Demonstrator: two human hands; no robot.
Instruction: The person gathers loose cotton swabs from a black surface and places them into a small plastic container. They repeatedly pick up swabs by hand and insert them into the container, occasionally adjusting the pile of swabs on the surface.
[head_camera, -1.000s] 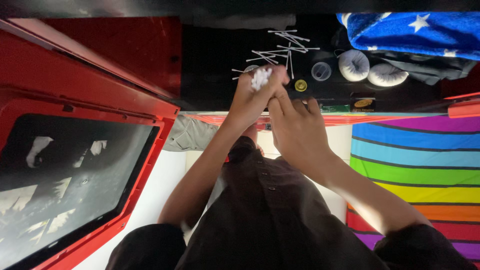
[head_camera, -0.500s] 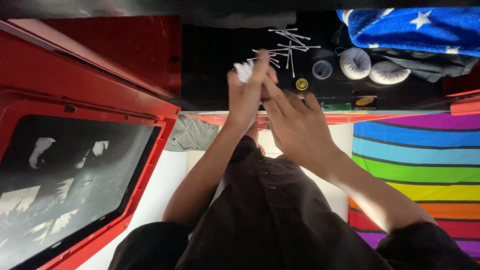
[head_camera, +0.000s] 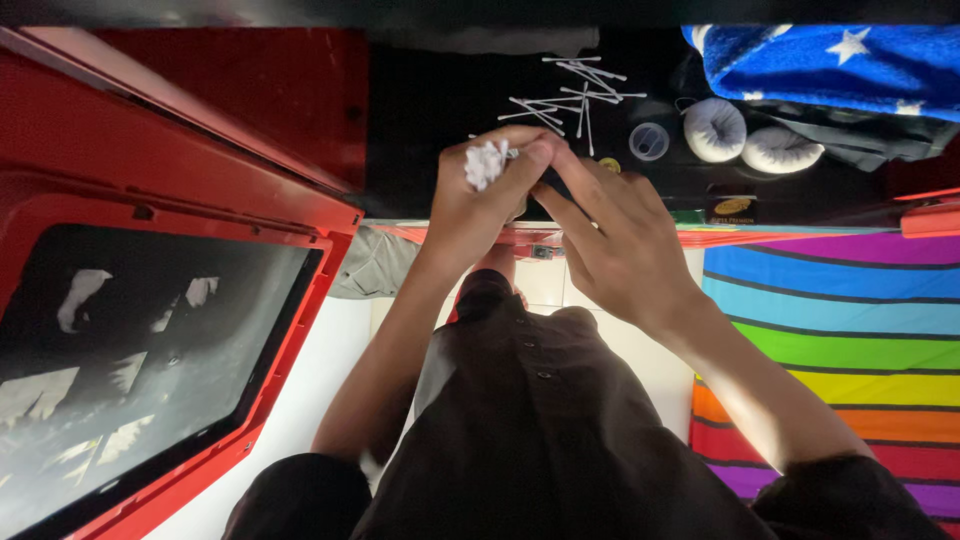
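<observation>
From my remote seat the view looks down past a dark shirt to a black tabletop (head_camera: 430, 110). My left hand (head_camera: 470, 205) is closed in a loose fist around a bundle of cotton swabs (head_camera: 486, 162), whose white tips stand up in a tuft out of the top of the fist, above the table's near edge. My right hand (head_camera: 615, 235) sits just beside it, fingertips pressed against the left thumb and forefinger; the fingers are drawn together in a pinch, but I cannot tell whether a swab sits between them. More loose swabs (head_camera: 575, 95) lie scattered on the table beyond the hands, crossing one another. To their right are a small clear round lid or cup (head_camera: 649, 141), two grey-white rolled bundles (head_camera: 745, 138), and a blue cloth with white stars (head_camera: 830, 65). A small yellow disc (head_camera: 610, 164) peeks out beside my right fingers. A red frame with a dark panel (head_camera: 150, 330) fills the left; a rainbow-striped cloth (head_camera: 840, 330) lies to the right. Handling judgement: the swabs look nearly weightless, thin-stemmed and likely to bend or snap if squeezed hard, with soft fluffy ends that would snag or shed. Smooth stems could slip out of a loose bundle. I would grip around the stems at mid-length, keeping the tips free, and lift singles from the table by pinching the stem.
</observation>
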